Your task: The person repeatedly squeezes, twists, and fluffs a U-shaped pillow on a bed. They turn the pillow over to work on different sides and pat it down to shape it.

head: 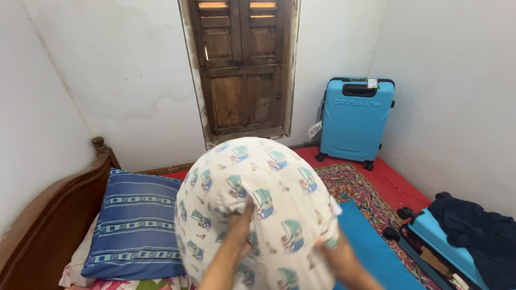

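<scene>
Pillow [258, 188] in a white printed pillowcase (small teal vehicle motifs) is held up off the bed, mid-frame, in front of the shuttered wooden window [242, 67]. Both hands sit on its lower half.

Left hand [239, 228]: fingers pressed into the fabric near the pillow's centre, cloth puckered around them, so the grip is closed on a bunch of the case. Right hand [336, 252]: at the lower right edge, fingers curled onto the cover, grip closed on that edge; fingertips partly hidden by the fabric.

Handling judgement:
- Light and soft; bulges round at the top, so the fill shifts and slumps under its own weight.
- No stiffness, so it won't hold shape from a one-point hold. Two spread holds are better.
- Cotton-type case, probably not slippery, but loose over the fill: pinching cloth alone likely moves the case, not the pillow.
- Not fragile; squeeze freely.
- Best hold: the bottom corners or the open hem of the case, or clamp through the cloth into the fill.

Around it: blue striped pillow [134, 225] lies on the bed against the wooden headboard [48, 209], just left of the held one. Blue mat [371, 247] on the patterned rug to the right. Upright blue suitcase [356, 115] at the far wall, a second open suitcase [438, 241] with dark clothes at lower right.
</scene>
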